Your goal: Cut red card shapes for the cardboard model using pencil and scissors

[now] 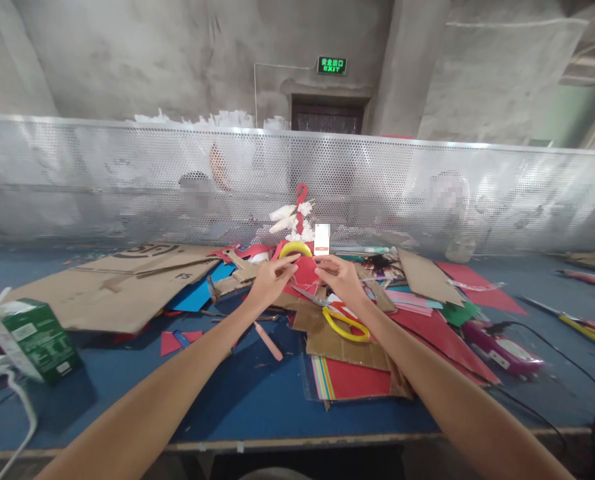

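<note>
A small red paper piece (306,272) is held up between my two hands over the cluttered table. My left hand (273,277) pinches its left edge with thumb and fingers, and my right hand (340,275) pinches the right edge. Just behind it a yellow ring (296,249) is partly hidden by the paper. Scissors with yellow and orange handles (346,325) lie below my right hand, on brown cardboard pieces (322,340). Farther back, a red loop strip (302,193) with white flower-like bits (297,230) stands upright.
A large cardboard sheet (127,287) lies at left near a green box (40,340). Red sheets (442,340) and a purple device (502,350) with a black cable are at right. A pink stick (268,341) lies in front. A perforated metal screen (402,187) borders the back.
</note>
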Motion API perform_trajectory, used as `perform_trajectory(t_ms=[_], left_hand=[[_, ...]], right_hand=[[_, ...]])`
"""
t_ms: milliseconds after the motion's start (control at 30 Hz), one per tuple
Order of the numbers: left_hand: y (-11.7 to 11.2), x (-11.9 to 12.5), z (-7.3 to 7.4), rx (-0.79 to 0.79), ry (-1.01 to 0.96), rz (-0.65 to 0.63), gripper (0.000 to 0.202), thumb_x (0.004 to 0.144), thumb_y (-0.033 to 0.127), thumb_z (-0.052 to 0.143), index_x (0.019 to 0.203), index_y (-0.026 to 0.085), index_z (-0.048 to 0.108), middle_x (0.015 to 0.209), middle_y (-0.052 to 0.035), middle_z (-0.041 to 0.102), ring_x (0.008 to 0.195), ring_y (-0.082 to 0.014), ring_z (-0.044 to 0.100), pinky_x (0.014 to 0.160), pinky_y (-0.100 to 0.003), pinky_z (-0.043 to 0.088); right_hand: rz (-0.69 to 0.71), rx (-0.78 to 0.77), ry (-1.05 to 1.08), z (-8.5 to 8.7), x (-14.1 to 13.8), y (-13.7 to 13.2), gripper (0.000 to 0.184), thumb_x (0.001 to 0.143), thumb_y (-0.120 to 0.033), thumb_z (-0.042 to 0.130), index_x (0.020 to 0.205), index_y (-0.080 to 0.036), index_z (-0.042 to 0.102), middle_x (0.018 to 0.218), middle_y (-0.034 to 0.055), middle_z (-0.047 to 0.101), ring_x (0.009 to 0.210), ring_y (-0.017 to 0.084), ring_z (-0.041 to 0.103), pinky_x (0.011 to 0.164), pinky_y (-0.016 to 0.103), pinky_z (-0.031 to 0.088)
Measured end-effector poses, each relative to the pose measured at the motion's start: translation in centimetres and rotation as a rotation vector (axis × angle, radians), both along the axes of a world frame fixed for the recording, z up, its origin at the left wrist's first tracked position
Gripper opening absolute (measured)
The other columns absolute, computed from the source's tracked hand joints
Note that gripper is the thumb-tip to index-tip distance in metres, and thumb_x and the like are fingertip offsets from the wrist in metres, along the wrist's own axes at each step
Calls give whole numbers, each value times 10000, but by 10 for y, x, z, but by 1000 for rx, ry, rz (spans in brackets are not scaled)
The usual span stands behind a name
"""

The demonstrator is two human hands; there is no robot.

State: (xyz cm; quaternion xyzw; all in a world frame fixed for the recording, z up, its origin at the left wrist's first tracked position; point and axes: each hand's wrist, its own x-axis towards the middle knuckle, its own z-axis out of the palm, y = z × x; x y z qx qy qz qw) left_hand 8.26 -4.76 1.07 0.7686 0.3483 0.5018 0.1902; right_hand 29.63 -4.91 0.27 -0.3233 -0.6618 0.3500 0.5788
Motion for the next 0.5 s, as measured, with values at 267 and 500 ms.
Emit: perform_trajectory(t_ms=[267,500], left_hand=[[1,0,0,19,14,6,438,958,464,573,1260,172,698,692,-15,719,600,-170,636,623,-278,497],[1,-3,1,20,52,8,362,940,483,588,1113,189,709,770,-20,738,669,-193,679,660,-288,504]], right_hand=[[-7,-3,-5,3,1,-3,296,749,-288,734,1032,-202,720,793,12,750,572,150,671,611,277,565],[8,-2,-8,1,1,0,314,747,-306,734,1041,-197,720,803,22,752,592,156,662,612,280,570]])
